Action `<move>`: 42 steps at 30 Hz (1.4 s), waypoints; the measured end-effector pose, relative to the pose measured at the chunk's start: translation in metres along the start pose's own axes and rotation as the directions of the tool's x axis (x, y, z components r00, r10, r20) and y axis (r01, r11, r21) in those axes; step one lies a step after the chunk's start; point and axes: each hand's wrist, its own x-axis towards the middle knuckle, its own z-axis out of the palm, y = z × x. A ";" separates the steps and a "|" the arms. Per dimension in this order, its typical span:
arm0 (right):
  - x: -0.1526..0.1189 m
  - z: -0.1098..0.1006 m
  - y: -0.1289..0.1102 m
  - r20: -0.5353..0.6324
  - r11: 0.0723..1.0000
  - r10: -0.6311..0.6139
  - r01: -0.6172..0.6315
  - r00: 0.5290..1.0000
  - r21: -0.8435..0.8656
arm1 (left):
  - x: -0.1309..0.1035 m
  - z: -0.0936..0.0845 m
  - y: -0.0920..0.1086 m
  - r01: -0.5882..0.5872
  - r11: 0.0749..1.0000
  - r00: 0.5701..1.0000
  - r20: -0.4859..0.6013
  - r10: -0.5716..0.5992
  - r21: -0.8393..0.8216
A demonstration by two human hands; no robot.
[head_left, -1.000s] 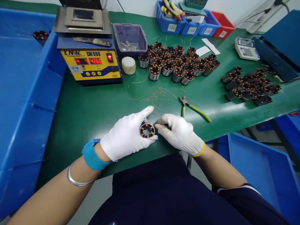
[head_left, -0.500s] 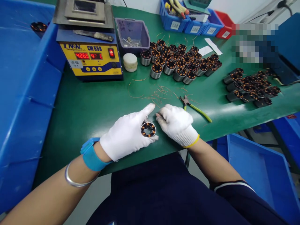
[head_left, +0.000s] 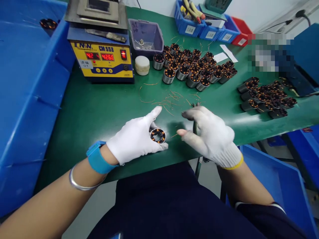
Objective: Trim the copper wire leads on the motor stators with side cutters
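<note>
In the head view my left hand (head_left: pixel 138 139), in a white glove, is wrapped round a motor stator (head_left: pixel 158 136). The stator is a short metal ring with copper windings, its open end facing up toward me. To its right my right hand (head_left: pixel 211 136), gloved with bare or darkened fingertips, has thumb and fingers spread apart. It is over the green-handled cutting pliers (head_left: pixel 195 127), whose jaws stick out beyond the fingers; most of the pliers is hidden. A short copper wire (head_left: pixel 174 135) shows by the right thumb tip.
Loose wire clippings (head_left: pixel 171 97) lie ahead of my hands on the green table (head_left: pixel 99 106). Behind are many stators (head_left: pixel 194 79), with another group (head_left: pixel 264 99) at right. A soldering station (head_left: pixel 104 63), purple bin (head_left: pixel 147 49), white round block (head_left: pixel 142 65) and blue tub (head_left: pixel 50 109) stand left.
My right hand has moved right from beside the stator to over the pliers, and its closed fingers have spread. The left hand keeps the stator in nearly the same place.
</note>
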 end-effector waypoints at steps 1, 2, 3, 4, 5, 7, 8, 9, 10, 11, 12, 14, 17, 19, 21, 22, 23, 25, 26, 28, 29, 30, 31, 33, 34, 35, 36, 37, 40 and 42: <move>0.008 0.005 -0.004 -0.034 0.998 -0.043 0.045 0.999 0.044 | 0.000 0.000 0.000 0.000 1.000 1.000 0.001 0.000 -0.022; 0.016 0.010 -0.009 -0.024 0.994 -0.078 0.080 0.997 0.071 | 0.000 0.000 0.000 -0.001 0.999 1.000 0.000 0.001 -0.034; 0.023 0.016 -0.014 0.023 0.989 -0.119 0.117 0.993 0.095 | 0.000 -0.001 0.000 0.000 0.999 1.000 -0.001 0.000 -0.037; 0.027 0.020 -0.019 0.072 0.983 -0.153 0.144 0.986 0.114 | 0.001 -0.001 0.000 0.002 0.999 1.000 -0.002 -0.002 -0.035; 0.029 0.024 -0.021 0.109 0.979 -0.176 0.162 0.978 0.127 | 0.001 -0.001 0.000 0.005 1.000 1.000 -0.001 -0.005 -0.030; 0.024 0.029 -0.021 0.121 0.980 -0.172 0.157 0.978 0.125 | 0.001 -0.002 -0.001 0.005 1.000 1.000 0.012 -0.004 -0.028; 0.018 0.030 -0.019 0.103 0.984 -0.150 0.138 0.983 0.116 | 0.001 -0.003 -0.001 0.000 0.999 1.000 0.023 0.001 -0.032; 0.011 0.031 -0.015 0.082 0.986 -0.127 0.117 0.988 0.116 | 0.002 -0.004 -0.002 -0.006 0.999 0.999 0.032 0.007 -0.035; 0.003 0.032 -0.011 0.057 0.987 -0.109 0.101 0.992 0.128 | 0.002 -0.005 -0.003 -0.010 0.999 0.999 0.039 0.011 -0.037; -0.004 0.032 -0.007 0.028 0.983 -0.103 0.097 0.994 0.155 | 0.002 -0.006 -0.004 -0.010 0.999 0.999 0.044 0.012 -0.036; -0.009 0.033 -0.004 -0.005 0.976 -0.102 0.101 0.995 0.193 | 0.002 -0.007 -0.006 -0.010 0.999 0.999 0.045 0.012 -0.034; -0.012 0.034 -0.001 -0.087 0.951 -0.111 0.131 0.990 0.278 | 0.003 -0.008 -0.007 -0.009 0.999 0.999 0.043 0.011 -0.031; 0.002 0.033 -0.007 -0.139 0.925 -0.093 0.137 0.986 0.355 | 0.003 -0.007 -0.009 -0.033 0.998 0.999 0.037 0.034 -0.045; 0.016 0.032 -0.013 -0.082 0.920 -0.091 0.116 0.992 0.375 | 0.003 -0.007 -0.008 -0.043 0.998 0.998 0.032 0.045 -0.052; 0.027 0.030 -0.017 -0.012 0.918 -0.134 0.129 0.991 0.376 | 0.003 -0.008 -0.008 -0.035 0.998 0.999 0.031 0.037 -0.047; 0.029 0.029 -0.018 -0.001 0.915 -0.167 0.156 0.986 0.372 | 0.003 -0.008 -0.008 -0.028 0.999 0.999 0.036 0.029 -0.043; 0.030 0.028 -0.018 -0.010 0.910 -0.202 0.192 0.979 0.368 | 0.004 -0.008 -0.008 -0.023 0.999 0.999 0.043 0.024 -0.040; 0.027 0.026 -0.015 -0.073 0.895 -0.227 0.237 0.971 0.378 | 0.004 -0.009 -0.008 -0.015 0.999 0.998 0.062 0.018 -0.047; 0.025 0.025 -0.014 -0.102 0.890 -0.205 0.228 0.974 0.395 | 0.004 -0.009 -0.009 -0.009 0.998 0.997 0.071 0.013 -0.055; 0.023 0.027 -0.012 -0.101 0.890 -0.125 0.157 0.987 0.428 | 0.004 -0.010 -0.009 0.004 0.997 0.997 0.082 0.003 -0.076; 0.023 0.029 -0.012 -0.060 0.896 -0.092 0.109 0.994 0.430 | 0.004 -0.010 -0.009 0.010 0.996 0.996 0.085 -0.002 -0.090; 0.024 0.031 -0.012 -0.009 0.901 -0.074 0.071 0.997 0.427 | 0.004 -0.011 -0.008 0.016 0.995 0.996 0.089 -0.007 -0.100; 0.026 0.033 -0.014 0.033 0.903 -0.080 0.058 0.996 0.426 | 0.004 -0.011 -0.008 0.021 0.994 0.996 0.090 -0.012 -0.105; 0.030 0.037 -0.017 0.028 0.887 -0.156 0.128 0.987 0.443 | 0.004 -0.011 -0.007 0.028 0.994 0.995 0.094 -0.019 -0.103; 0.032 0.039 -0.018 -0.014 0.871 -0.212 0.195 0.977 0.450 | 0.004 -0.012 -0.007 0.029 0.995 0.995 0.095 -0.019 -0.099; 0.033 0.039 -0.018 -0.071 0.852 -0.270 0.272 0.960 0.447 | 0.004 -0.012 -0.007 0.026 0.995 0.995 0.097 -0.017 -0.096; 0.033 0.039 -0.017 -0.126 0.833 -0.319 0.341 0.939 0.435 | 0.004 -0.012 -0.007 0.020 0.995 0.995 0.101 -0.011 -0.095; 0.031 0.038 -0.015 -0.164 0.818 -0.354 0.390 0.921 0.422 | 0.003 -0.012 -0.008 0.014 0.995 0.995 0.104 -0.005 -0.095; 0.024 0.035 -0.008 -0.182 0.828 -0.331 0.377 0.926 0.415 | 0.003 -0.011 -0.010 -0.002 0.997 0.995 0.096 0.009 -0.074; 0.018 0.035 -0.004 -0.154 0.861 -0.276 0.315 0.949 0.400 | 0.003 -0.010 -0.012 -0.015 0.998 0.996 0.083 0.020 -0.055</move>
